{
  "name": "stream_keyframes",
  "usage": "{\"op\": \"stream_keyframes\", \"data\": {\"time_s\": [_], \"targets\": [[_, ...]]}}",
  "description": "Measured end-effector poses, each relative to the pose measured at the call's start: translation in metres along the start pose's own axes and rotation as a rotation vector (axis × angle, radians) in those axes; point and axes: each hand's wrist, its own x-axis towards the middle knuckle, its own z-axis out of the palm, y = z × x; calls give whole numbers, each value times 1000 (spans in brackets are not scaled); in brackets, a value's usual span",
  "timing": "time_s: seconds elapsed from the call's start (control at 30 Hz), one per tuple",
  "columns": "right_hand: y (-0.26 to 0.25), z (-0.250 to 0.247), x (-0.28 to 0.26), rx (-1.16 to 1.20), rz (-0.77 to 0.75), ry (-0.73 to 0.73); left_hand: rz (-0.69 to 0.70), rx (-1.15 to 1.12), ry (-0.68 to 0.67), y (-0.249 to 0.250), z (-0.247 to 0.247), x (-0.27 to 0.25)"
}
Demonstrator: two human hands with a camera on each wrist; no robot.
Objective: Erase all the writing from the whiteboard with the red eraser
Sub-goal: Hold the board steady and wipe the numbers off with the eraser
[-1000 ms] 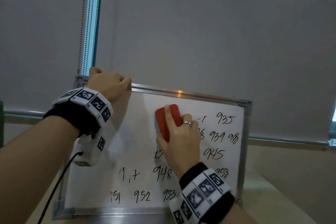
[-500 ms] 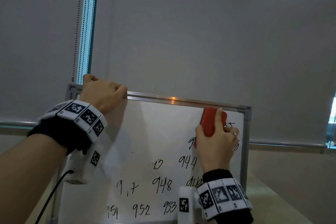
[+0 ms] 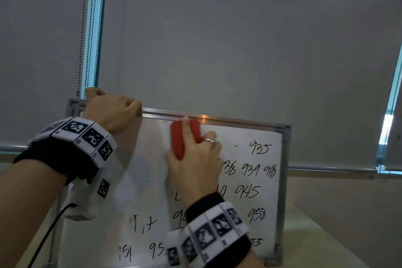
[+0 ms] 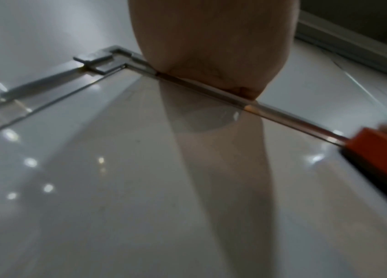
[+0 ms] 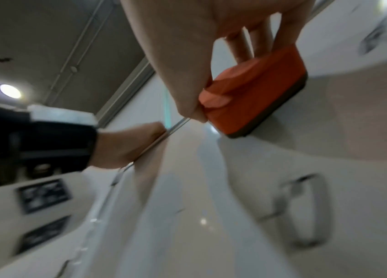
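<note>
The whiteboard [image 3: 152, 180] stands upright on the bench [image 3: 326, 235], and by the look of it the job is somewhere near half done: the stretch under and just right of the left hand [image 3: 113, 111] is wiped bare, with only faint smudges, while the writing [image 3: 250, 169] to the right of and below the right hand [image 3: 193, 167] is still there, 935, 939, 945 and 958 among it, plus a bottom row beginning 951 and a scrawl low down toward the left forearm. So the upper right, the right side and the two lowest rows are left to clear. The left hand is clenched over the top frame near the board's left corner, steadying it; the left wrist view shows the heel of the hand pressed on the metal edge. The right hand grasps the eraser [image 3: 185, 137], thumb on one side and fingers over the back, with its dark felt face flat on the board right under the top frame, just right of the left hand. Against half a second ago, the eraser has swept from the top right corner, beside the 935, back leftward along the top edge to the middle, and 935 shows uncovered again, not wiped. The left hand has kept its grip on the same spot.
</note>
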Motion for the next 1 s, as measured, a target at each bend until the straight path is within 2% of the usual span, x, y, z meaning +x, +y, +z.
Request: {"op": "stream_keyframes", "data": {"time_s": [0.13, 0.17, 0.23, 0.3, 0.4, 0.5, 0.57, 0.63, 0.7, 0.83, 0.87, 0.93, 1.0], "targets": [[74, -22, 10, 24, 297, 128, 2, -16, -20, 0, 3, 1], [90, -28, 12, 18, 342, 131, -4, -29, -28, 0, 4, 1], [111, -36, 12, -2, 337, 110, -16, -57, -39, 0, 4, 1], [116, -38, 9, -23, 279, 120, -20, -67, -44, 1, 3, 0], [98, -38, 5, -27, 208, 123, -15, -61, -27, 1, 1, -2], [60, -25, 2, -31, 56, 65, -23, -68, -33, 0, -2, -3], [31, -10, 0, -77, -57, 111, -40, -81, -36, 1, -4, -2], [3, 4, -2, -79, -94, 162, -44, -96, -47, 1, -5, -2], [-19, 13, -2, -100, -161, 153, -55, -116, -67, 2, -7, -3], [-26, 6, -2, -220, -447, -17, -81, -174, -135, 0, -14, -5], [-19, -1, -2, -209, -506, -108, -72, -169, -165, 0, -15, -6], [1, -18, -6, -123, -530, -304, -43, -103, -206, 2, -17, -9], [25, -33, -15, -85, -492, -354, -47, -30, -214, 5, -19, -13]]}}
